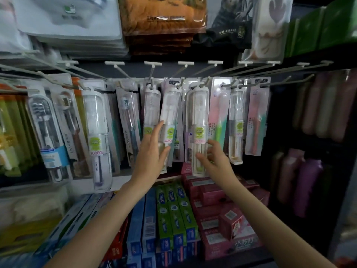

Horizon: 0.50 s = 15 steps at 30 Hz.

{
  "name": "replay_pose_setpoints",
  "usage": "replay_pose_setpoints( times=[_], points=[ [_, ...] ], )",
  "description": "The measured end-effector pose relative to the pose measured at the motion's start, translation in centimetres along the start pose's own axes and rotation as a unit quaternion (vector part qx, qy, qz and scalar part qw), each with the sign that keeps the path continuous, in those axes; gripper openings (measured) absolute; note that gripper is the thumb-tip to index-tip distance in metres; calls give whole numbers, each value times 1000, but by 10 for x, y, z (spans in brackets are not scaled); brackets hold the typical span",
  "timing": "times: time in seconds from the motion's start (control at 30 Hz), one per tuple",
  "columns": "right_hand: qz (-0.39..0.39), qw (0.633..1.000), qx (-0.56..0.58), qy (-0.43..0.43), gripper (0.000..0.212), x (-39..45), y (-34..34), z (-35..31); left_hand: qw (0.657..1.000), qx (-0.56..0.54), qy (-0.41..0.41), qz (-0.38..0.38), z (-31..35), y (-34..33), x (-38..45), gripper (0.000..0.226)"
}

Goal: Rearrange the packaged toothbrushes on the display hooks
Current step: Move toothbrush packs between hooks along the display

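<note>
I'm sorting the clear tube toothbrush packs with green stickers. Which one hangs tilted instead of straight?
The pack under the left hand: its bottom swings left while its top stays on the hook. The neighbouring tube packs hang straight.

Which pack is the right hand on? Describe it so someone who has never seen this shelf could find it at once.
Find the row of white display hooks under the top shelf; below its middle hang several clear toothbrush cases. The right hand grips the clear case with a white brush, above the pink boxes. It hangs lower than the tilted twin case touched by the left hand, and a pink-and-green card pack hangs on its right.
</note>
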State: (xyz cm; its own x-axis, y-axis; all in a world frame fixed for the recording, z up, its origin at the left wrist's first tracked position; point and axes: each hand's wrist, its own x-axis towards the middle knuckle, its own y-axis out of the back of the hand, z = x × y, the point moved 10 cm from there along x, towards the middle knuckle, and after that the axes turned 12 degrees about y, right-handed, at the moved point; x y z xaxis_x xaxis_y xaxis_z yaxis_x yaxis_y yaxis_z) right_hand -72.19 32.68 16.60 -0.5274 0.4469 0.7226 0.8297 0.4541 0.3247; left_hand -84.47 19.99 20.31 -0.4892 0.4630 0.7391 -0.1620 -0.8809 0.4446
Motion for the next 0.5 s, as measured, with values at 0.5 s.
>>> replay_pose_setpoints(
  times=[0.5],
  points=[
    [13, 991, 130, -30, 27, -6, 38, 5, 999, 39, 14, -8, 0, 0, 1, 61]
  ],
)
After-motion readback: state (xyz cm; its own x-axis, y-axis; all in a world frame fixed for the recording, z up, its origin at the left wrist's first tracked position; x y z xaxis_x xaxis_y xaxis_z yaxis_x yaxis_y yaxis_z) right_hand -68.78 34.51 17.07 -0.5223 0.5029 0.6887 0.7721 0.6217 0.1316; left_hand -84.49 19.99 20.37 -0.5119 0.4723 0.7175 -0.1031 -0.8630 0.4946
